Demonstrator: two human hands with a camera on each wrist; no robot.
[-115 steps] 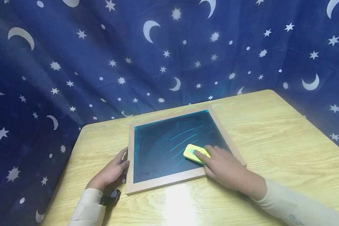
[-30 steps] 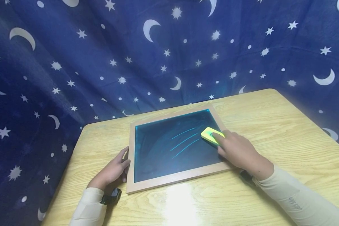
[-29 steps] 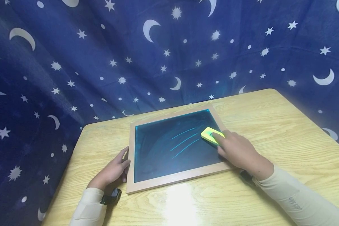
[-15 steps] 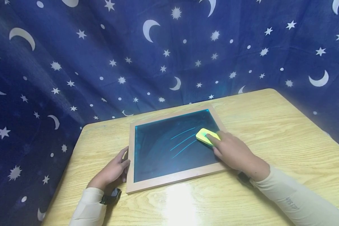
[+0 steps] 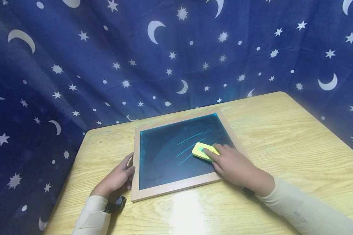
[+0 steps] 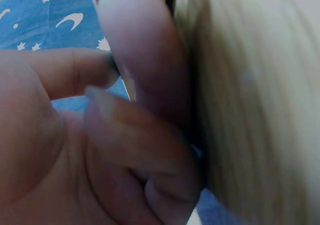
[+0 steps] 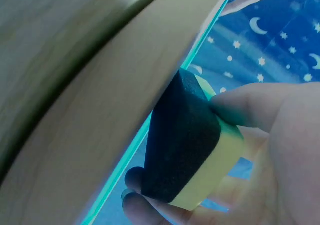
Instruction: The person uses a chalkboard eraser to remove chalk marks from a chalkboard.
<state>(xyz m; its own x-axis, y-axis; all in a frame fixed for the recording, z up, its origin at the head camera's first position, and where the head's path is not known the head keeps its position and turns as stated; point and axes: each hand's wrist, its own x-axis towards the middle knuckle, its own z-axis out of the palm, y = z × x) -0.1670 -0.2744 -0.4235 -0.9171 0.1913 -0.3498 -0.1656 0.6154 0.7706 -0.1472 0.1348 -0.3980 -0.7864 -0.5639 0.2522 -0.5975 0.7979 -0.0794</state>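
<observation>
A chalkboard (image 5: 164, 163) with a pale wooden frame lies on the table, three slanting turquoise strokes (image 5: 189, 138) showing near its middle. My right hand (image 5: 233, 163) grips a yellow board eraser (image 5: 199, 150), index finger along its top. The eraser sits over the right ends of the lower strokes and hides part of them. In the right wrist view, the eraser's dark felt side (image 7: 180, 140) faces the board, with thumb and fingers around the yellow body. At the frame's left edge, my left hand (image 5: 117, 176) holds the board, thumb against the wood and fingers curled beside it.
The light wooden table (image 5: 282, 140) extends past the board on every side. A blue curtain (image 5: 106, 58) with moons and stars hangs behind and to the left. A dark wrist strap (image 5: 115, 205) is on the left wrist, close above the tabletop.
A fourth, lowest stroke seen at first is gone. Over the last second the eraser and right hand have moved left and toward me, onto the strokes' ends. The left hand stays put.
</observation>
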